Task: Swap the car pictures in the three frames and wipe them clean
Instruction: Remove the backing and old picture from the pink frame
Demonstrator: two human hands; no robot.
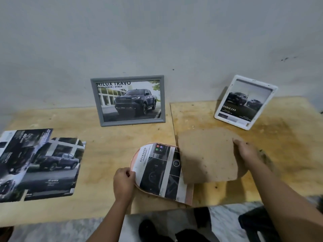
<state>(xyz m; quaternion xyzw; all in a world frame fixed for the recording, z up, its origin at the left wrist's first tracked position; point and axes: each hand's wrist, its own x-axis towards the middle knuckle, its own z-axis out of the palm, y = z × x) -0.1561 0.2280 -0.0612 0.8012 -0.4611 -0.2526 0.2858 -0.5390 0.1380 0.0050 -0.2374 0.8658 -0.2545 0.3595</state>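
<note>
A pink rounded frame (189, 194) lies face down near the table's front edge, with a printed page (157, 170) resting in its back. My left hand (123, 182) pinches the page's left edge. My right hand (244, 149) grips the right edge of a brown backing board (206, 154), tilted up over the right part of the page. A grey frame (97, 100) with a pickup truck picture leans on the wall at centre. A white frame (218, 116) with a dark car picture leans at the right.
Two loose car pictures (40, 163) lie overlapped on the left of the wooden table (108, 137). A seam runs between two tabletop boards near the middle. A grey wall (157, 41) stands close behind. Dark shapes sit on the floor below the front edge.
</note>
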